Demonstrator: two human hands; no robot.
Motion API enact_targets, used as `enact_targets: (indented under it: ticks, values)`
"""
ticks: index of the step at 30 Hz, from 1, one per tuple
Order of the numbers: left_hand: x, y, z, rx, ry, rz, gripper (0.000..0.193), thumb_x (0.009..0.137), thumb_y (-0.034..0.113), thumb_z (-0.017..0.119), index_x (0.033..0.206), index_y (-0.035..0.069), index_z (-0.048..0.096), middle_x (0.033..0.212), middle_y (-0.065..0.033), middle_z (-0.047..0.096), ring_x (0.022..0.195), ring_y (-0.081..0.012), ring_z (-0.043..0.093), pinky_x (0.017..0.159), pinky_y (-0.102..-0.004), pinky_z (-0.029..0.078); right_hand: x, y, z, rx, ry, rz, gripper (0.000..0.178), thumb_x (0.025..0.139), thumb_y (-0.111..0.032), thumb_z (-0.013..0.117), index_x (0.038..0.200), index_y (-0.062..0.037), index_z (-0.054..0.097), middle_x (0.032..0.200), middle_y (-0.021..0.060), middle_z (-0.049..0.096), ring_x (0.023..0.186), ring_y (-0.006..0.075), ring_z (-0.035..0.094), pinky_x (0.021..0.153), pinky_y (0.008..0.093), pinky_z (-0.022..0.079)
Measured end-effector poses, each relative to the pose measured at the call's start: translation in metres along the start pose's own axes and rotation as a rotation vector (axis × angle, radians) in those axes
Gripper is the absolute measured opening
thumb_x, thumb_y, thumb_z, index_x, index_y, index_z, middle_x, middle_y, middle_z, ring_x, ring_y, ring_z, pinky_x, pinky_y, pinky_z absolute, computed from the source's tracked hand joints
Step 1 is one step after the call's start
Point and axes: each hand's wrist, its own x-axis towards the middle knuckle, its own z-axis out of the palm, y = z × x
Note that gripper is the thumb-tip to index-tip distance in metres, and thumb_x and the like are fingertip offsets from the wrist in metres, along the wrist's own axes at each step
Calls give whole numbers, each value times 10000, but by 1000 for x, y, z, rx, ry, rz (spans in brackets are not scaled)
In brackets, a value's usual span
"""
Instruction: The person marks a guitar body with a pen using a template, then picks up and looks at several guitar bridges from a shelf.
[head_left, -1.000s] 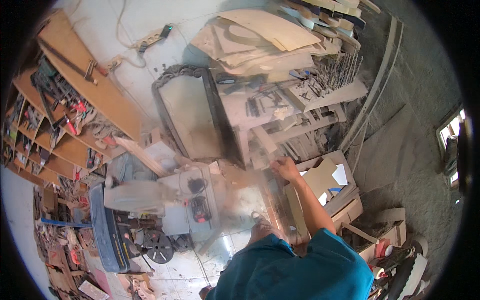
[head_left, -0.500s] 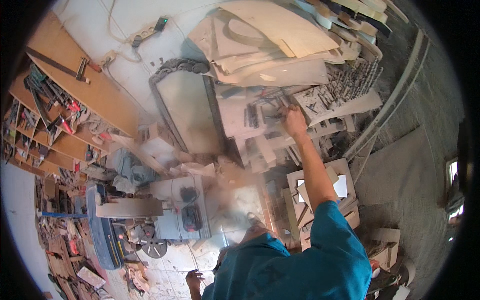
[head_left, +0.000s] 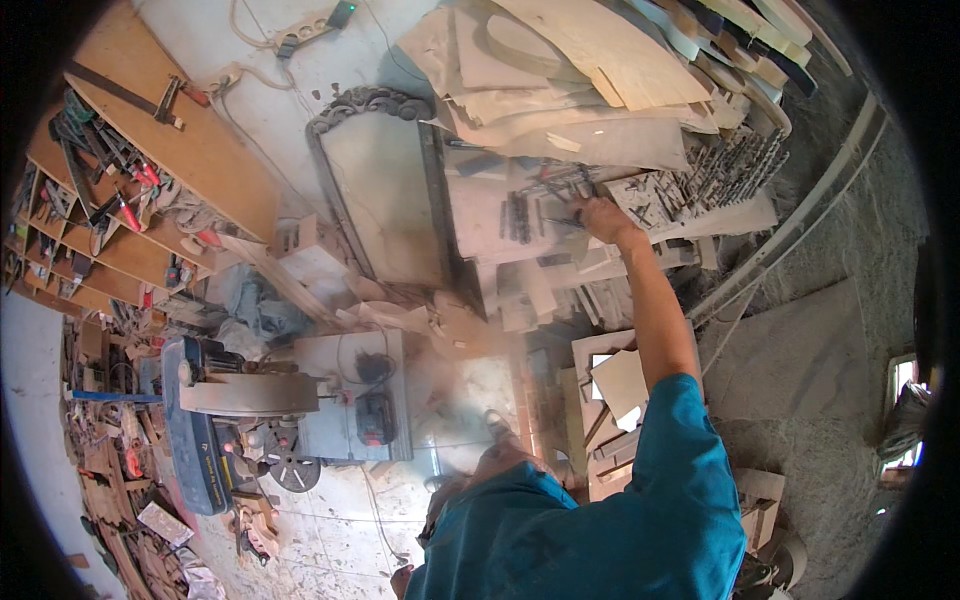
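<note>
My right arm stretches forward to a dusty shelf (head_left: 475, 225). There my right hand (head_left: 602, 218) has its fingers drawn together among thin dark metal tools (head_left: 565, 188); what they grip, if anything, is too small to make out. Left of it, several dark bits (head_left: 515, 218) lie side by side. Just to the right is a pale board (head_left: 735, 212) with rows of upright drill bits (head_left: 735, 165). Only a sliver of my left hand (head_left: 402, 580) shows at the lower edge beside my teal shirt, its fingers hidden.
A carved-frame mirror (head_left: 385, 200) leans left of the shelf. Pale wooden sheets (head_left: 590, 60) hang over it. At left stand a sanding machine (head_left: 250, 393), a cordless battery (head_left: 375, 420) on a grey table, and wooden tool shelves (head_left: 185, 130). Stacked boards (head_left: 610, 400) lie under my right arm.
The view has shifted slightly. My right hand stays at the tools on the shelf, its fingers drawn closer together. My left hand has dropped almost out of sight at the lower edge.
</note>
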Motion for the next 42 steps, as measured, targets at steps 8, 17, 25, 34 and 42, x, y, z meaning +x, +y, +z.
enact_targets:
  ticks: [8,17,25,34,42]
  values:
    - [-4,33,9,33,66,9,571,972,469,604,1118,-77,682,862,-192,767,841,-274,745,736,-392,599,-11,23,17,-14,192,59,490,821,49,607,1299,-59,613,1035,249,719,1070,398,685,949,491,534]
    - [1,56,-1,316,98,164,584,975,493,522,1106,-44,713,865,-202,767,792,-292,745,714,-404,606,-46,18,-17,741,329,10,563,768,79,631,1318,-38,617,974,99,661,913,216,647,833,348,534]
    - [15,32,-4,290,190,139,321,957,294,615,1037,12,748,878,-158,767,818,-241,734,742,-400,602,-166,-52,50,1938,600,129,654,831,54,591,1472,-19,482,927,40,591,931,211,653,766,376,634]
    - [34,44,-10,229,89,193,320,957,312,685,1038,6,729,927,-150,767,828,-238,727,769,-379,588,-232,-80,195,2133,162,422,221,848,36,589,1036,-78,621,806,32,587,687,160,563,638,341,518]
    - [42,60,-15,269,-4,55,343,989,293,656,1091,-33,693,922,-165,764,813,-223,725,724,-375,586,-234,-71,213,2049,166,460,214,860,22,545,1042,-63,618,850,42,589,706,173,547,647,335,476]
